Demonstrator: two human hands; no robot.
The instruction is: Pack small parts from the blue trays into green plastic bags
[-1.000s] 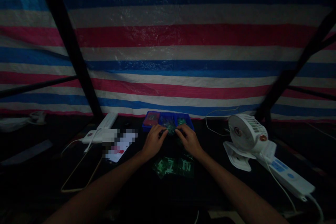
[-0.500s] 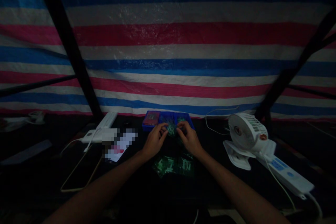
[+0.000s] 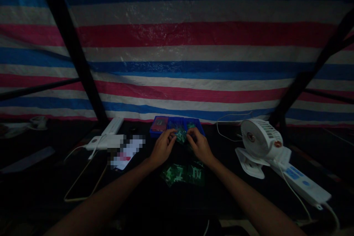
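Note:
A small clear plastic bag (image 3: 181,135) of pale, slim pieces, perhaps screws, is between my two hands in front of the blue bins (image 3: 199,121). My left hand (image 3: 163,145) pinches its left edge between thumb and fingers. On the other side my right hand (image 3: 199,145) has thumb and forefinger closed at the bag's right edge. Closer to me on the dark table lie green packets (image 3: 177,174) with whitish slim pieces showing in them. The left bin holds a reddish packet (image 3: 159,123); greenish contents show in the right one. My hands partly hide the middle bin.
On the right stand a white fan (image 3: 260,140) and a white power strip (image 3: 304,184) with cables. To the left lie a phone (image 3: 87,180), a partly blurred white card (image 3: 129,153) and white chargers (image 3: 95,143). Behind hangs a striped tarp (image 3: 193,55) between dark poles.
Both hands stay almost in place at the bag. The bag's shape and tilt shift slightly, and its pale pieces show a little more clearly.

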